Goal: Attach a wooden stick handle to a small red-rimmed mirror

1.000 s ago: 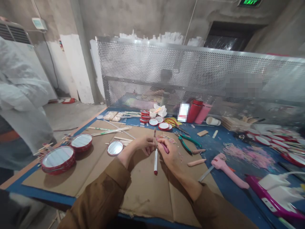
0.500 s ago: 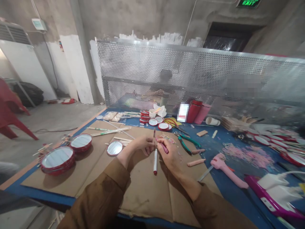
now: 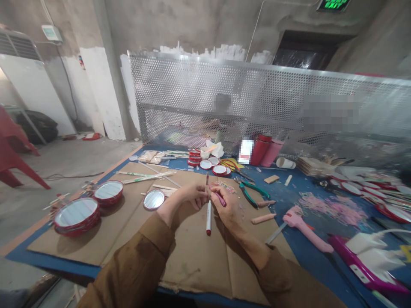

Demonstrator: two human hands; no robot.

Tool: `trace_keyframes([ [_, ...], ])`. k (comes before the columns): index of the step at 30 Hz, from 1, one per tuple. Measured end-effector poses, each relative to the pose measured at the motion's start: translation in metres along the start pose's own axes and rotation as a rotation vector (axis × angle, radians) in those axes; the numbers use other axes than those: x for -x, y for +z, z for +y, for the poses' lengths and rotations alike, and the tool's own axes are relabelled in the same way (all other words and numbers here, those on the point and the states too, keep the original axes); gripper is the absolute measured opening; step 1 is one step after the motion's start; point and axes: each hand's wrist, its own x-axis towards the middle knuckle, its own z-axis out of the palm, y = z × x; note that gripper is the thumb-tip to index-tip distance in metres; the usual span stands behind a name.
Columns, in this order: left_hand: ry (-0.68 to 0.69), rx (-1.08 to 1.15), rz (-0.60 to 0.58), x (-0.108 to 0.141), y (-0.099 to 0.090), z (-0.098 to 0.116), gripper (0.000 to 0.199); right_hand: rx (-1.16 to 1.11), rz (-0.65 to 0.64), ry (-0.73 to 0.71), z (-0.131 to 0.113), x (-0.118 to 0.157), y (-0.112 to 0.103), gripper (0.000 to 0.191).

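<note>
My left hand (image 3: 194,195) is closed, its fingertips pinching a thin brownish stick (image 3: 207,181) that points away from me. Close against it, my right hand (image 3: 228,209) grips a slim magenta tool (image 3: 220,199); its tip meets the stick near my left fingertips, and its exact kind is hidden by the fingers. Just below both hands, a white marker with a red end (image 3: 208,222) lies on the cardboard sheet (image 3: 189,261). To the left of my left hand lies a small round mirror-like disc (image 3: 154,199), with pale wooden strips (image 3: 165,188) behind it.
Red-rimmed drums (image 3: 77,214) stand at the left. Green-handled pliers (image 3: 248,194), a pink glue gun (image 3: 306,229), a pile of pink bands (image 3: 334,207) and a purple power strip (image 3: 362,265) lie on the right. A perforated metal panel (image 3: 186,94) closes off the back.
Both hands keep nearly the same place and hold on the stick and the magenta tool. The whole view has shifted very slightly.
</note>
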Motion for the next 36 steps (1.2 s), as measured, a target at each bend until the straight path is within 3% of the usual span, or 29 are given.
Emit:
trace_keyframes([
  [10, -0.04, 0.06, -0.011, 0.006, 0.002, 0.009, 0.033, -0.02, -0.026, 0.039, 0.002, 0.001, 0.001, 0.016],
  [25, 0.003, -0.018, -0.013, -0.004, -0.002, -0.008, 0.038, -0.041, 0.011, 0.011, -0.003, 0.001, -0.003, 0.013],
  [36, -0.007, 0.01, 0.028, -0.001, -0.001, -0.012, 0.025, -0.013, 0.027, 0.015, -0.007, 0.004, -0.014, 0.013],
])
